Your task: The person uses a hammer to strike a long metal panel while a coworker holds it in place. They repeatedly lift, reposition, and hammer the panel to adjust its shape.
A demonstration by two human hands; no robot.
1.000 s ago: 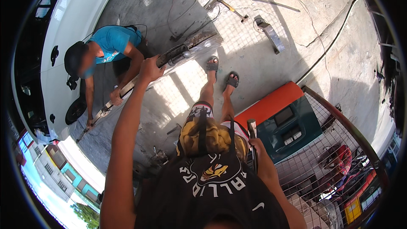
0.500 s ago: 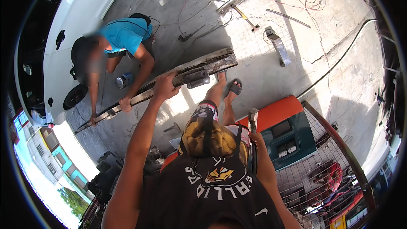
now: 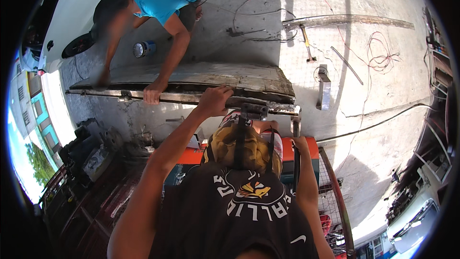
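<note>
left grip [image 3: 216, 100] curled over edge of long dirty panel [image 3: 258, 74]. right grip [image 3: 300, 145] wrapped round dark tool [image 3: 296, 164], maybe hammer. panel runs across middle, tool near its right end; can't tell if touching. other person's hand [image 3: 154, 91] on left part. best: hold panel steady, tool away from left fingers.

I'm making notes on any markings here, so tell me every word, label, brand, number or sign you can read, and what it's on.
I won't quote wording or name brands, but here's where it stands:
Black shirt: large white lettering curving around a bird-head emblem.
Same shirt, lower right in the picture: a small white mark.
Blue-sided can on the floor: any print is too small to read.
</note>
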